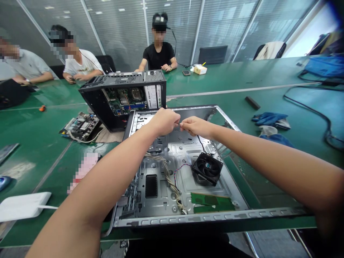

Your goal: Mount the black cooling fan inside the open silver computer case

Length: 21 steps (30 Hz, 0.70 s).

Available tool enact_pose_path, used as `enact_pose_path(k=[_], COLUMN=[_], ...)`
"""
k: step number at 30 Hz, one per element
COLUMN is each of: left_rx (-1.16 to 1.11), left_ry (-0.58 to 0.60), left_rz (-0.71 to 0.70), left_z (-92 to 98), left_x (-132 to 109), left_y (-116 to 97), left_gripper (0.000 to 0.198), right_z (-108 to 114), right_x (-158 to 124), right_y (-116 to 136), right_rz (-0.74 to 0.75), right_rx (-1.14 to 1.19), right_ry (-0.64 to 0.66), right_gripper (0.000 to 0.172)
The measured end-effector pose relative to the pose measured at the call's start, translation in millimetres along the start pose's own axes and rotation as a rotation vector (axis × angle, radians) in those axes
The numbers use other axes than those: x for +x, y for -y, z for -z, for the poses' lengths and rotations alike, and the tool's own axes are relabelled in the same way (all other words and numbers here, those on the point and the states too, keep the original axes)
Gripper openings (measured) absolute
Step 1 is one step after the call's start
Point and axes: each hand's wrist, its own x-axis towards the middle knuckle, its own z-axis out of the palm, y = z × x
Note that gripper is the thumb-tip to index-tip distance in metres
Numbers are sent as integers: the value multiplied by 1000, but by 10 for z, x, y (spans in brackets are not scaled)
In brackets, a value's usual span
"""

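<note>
My left hand [166, 121] and my right hand [195, 126] meet above the far part of an open computer case [185, 147] lying on its side. Both are closed in a pinch, fingertips almost touching; anything between them is too small to make out. A dark cable [201, 142] runs from below my right hand toward a black cooling fan [207, 167], which sits tilted inside the case. Two green memory modules [212, 199] lie near the case's front edge. A bundle of beige twisted cables [168, 170] crosses the case floor.
Behind stands a second computer case [122, 86], its motherboard showing. A loose motherboard [82, 126] lies left, beyond a white power adapter [25, 206]. Blue gloves [271, 120] and a black cable [311, 104] are right. Several people sit across the green table [258, 77].
</note>
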Motion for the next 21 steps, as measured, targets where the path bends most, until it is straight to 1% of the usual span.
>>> enact_pose_path(k=[7, 13, 18, 21], left_rx=[28, 4, -25, -26], left_ry=[38, 66, 91, 81], left_rz=[12, 46, 52, 65], left_z=[53, 111, 92, 70], left_x=[5, 1, 0, 8], left_y=[-14, -14, -15, -26], left_gripper=[21, 20, 14, 13], right_z=[17, 16, 8, 6], right_x=[54, 69, 48, 26], right_y=[-43, -59, -59, -38], right_rz=[9, 19, 28, 14], right_rx=[35, 87, 65, 70], right_ry=[25, 53, 57, 52], right_gripper=[24, 24, 24, 24])
